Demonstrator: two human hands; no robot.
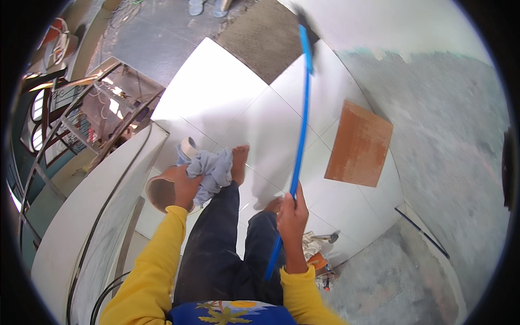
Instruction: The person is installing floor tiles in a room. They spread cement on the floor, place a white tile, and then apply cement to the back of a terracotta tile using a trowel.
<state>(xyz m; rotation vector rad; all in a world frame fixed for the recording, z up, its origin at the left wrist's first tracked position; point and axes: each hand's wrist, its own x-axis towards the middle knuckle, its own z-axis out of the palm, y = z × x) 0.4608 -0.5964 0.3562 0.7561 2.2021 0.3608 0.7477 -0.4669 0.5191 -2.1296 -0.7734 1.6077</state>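
Could smear or scuff the white floor tiles [246, 116] by dragging grit off the grey cement patch [254, 43], just beside the bristles. Could also knock the loose reddish-brown tile [359, 143] by swinging the blue-handled broom [300, 146] wide to the right. Clamps the right hand [292, 214] around that handle. Bends the left hand [186, 187], well apart, onto a round brown container [160, 196] and crumpled grey-blue cloth [211, 168]; cannot tell how tightly, with fingertips hidden.

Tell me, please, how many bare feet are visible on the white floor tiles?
2. The left foot is just right of the grey-blue cloth; the right foot, partly hidden, shows just left of the right hand.
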